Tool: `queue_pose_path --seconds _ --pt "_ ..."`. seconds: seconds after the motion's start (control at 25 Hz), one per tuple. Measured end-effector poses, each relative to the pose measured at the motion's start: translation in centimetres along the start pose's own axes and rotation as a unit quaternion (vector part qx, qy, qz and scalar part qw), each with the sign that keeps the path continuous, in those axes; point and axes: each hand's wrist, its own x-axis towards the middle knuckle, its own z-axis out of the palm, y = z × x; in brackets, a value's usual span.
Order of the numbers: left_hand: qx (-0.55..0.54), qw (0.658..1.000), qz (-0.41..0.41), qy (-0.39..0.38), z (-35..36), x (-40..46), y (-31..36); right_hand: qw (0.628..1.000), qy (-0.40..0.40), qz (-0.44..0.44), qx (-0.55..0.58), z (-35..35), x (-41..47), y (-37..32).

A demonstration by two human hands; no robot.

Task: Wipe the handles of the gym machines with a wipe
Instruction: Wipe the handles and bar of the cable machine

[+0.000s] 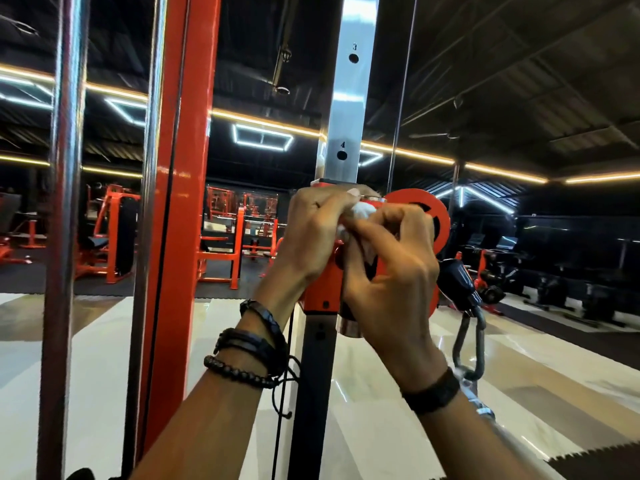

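Observation:
A crumpled white wipe (362,211) sits between both hands in front of the orange sliding carriage (322,289) of a cable machine. My left hand (317,233) curls over the top of the carriage and touches the wipe. My right hand (389,258) pinches the wipe with thumb and fingers and presses it against the carriage's chrome handle (349,325), of which only the lower end shows. The carriage rides on a chrome column (346,133) with numbered holes. An orange pulley wheel (438,223) sits behind my right hand.
A black cable end with a steel carabiner (469,337) hangs right of the carriage. An orange upright (180,168) and two chrome guide rods (64,202) stand to the left. Orange machines (110,237) and dark bikes (554,282) fill the background beyond a glossy floor (381,410).

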Motion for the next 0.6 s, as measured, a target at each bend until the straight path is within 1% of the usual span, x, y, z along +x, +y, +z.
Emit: queue_pose_path --seconds 0.08,0.16,0.2,0.28,0.36,0.4,0.44,0.52,0.6 --pt "-0.008 1.0 0.002 -0.002 0.1 0.2 0.1 0.999 -0.03 0.025 0.0 -1.0 -4.7 -0.6" --pt "-0.018 1.0 -0.001 0.004 0.3 0.0 -0.2 0.998 -0.049 0.029 0.004 -1.8 -7.7 -1.6" --pt "-0.02 1.0 -0.004 0.012 0.5 -0.1 -0.3 0.999 -0.045 0.027 0.002 -1.7 -7.2 -1.4" --pt "-0.023 1.0 -0.006 0.014 0.5 0.1 -0.4 0.999 -0.011 0.032 -0.008 -1.2 -3.1 -0.6" --pt "-0.026 1.0 -0.004 0.017 0.5 0.4 -0.5 0.999 0.011 0.044 0.011 -0.9 0.9 0.0" --pt "-0.025 0.999 -0.007 0.023 0.5 0.3 -0.4 0.999 0.011 0.047 0.023 -0.9 1.2 0.1" --pt "-0.024 0.999 -0.014 0.027 0.6 0.3 -0.3 0.998 0.008 0.058 0.03 -1.0 0.0 0.1" --pt "-0.019 0.999 -0.03 0.026 0.7 0.1 -0.4 0.994 -0.02 0.098 0.046 -1.6 -5.3 -0.8" --pt "-0.016 0.999 -0.032 0.031 1.0 -0.4 -0.2 0.986 -0.041 0.128 0.097 -3.1 -9.3 -2.1"
